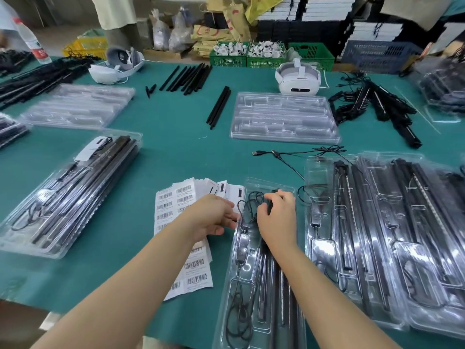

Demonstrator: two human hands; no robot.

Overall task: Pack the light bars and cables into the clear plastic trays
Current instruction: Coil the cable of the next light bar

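Spreading across the whole room is a green tabletop (pixel 176 152), crowded with clear trays. Filled trays (pixel 392 238) overlap along the right side, bars and cables already seated in them, and another filled tray (pixel 68 197) lies to the left. An empty tray (pixel 284 117) sits farther back, near a white headset (pixel 298 80), with loose bars (pixel 187 78) lined up beyond the middle. Close in front lies the tray (pixel 251 285) being worked on, holding bars (pixel 274 280) along its right half and a cable (pixel 239 285) down its left channel. Just left of it are barcode sheets (pixel 181 222), partly under the left forearm. The right hand (pixel 276 217) rests at the tray's far end, fingers curled down onto the looped cable there; whether it pinches it, I cannot tell. The left hand (pixel 214 217) hovers at the tray's left edge, fingers loosely extended, gripping nothing.
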